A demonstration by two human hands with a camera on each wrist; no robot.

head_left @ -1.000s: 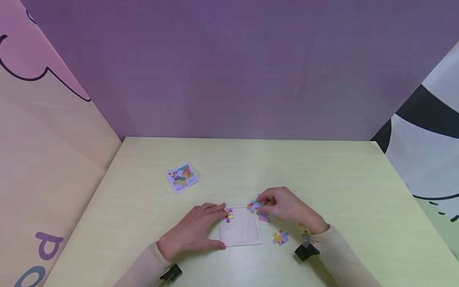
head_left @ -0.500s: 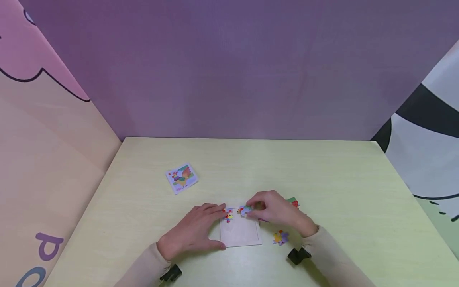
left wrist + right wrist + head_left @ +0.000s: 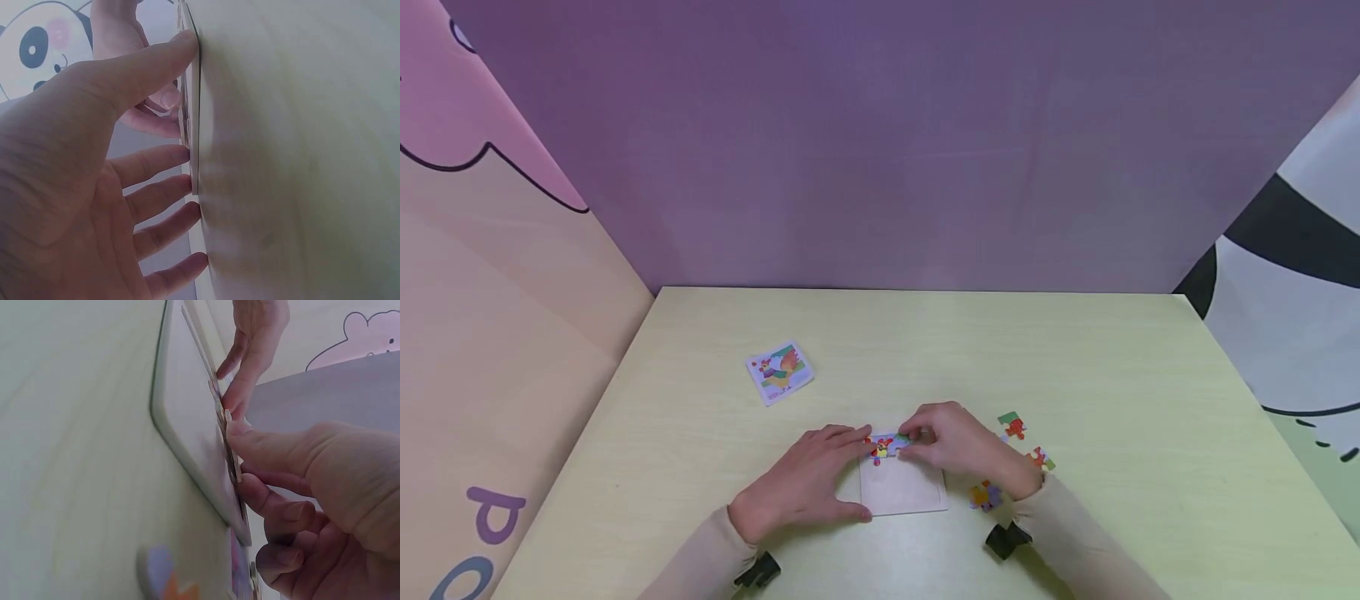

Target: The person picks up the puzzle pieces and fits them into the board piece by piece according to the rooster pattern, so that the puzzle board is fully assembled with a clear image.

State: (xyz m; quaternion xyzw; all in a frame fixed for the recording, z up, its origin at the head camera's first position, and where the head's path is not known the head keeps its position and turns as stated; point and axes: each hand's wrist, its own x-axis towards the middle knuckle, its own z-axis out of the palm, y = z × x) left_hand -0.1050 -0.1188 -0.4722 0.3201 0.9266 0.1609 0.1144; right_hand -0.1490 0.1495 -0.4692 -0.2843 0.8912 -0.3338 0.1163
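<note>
Being pinched by the right hand (image 3: pixel 966 446), fingers narrowed, a puzzle piece (image 3: pixel 897 443) was held at the far side of a tray (image 3: pixel 902 493). The tray was touched by the left hand (image 3: pixel 812 475), fingers wide.

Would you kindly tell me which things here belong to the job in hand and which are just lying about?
Job:
- tray
- held piece
- corner piece
- loose pieces
- left hand
- right hand

Lying about, it seems:
- card, untouched, perhaps a guide
</note>
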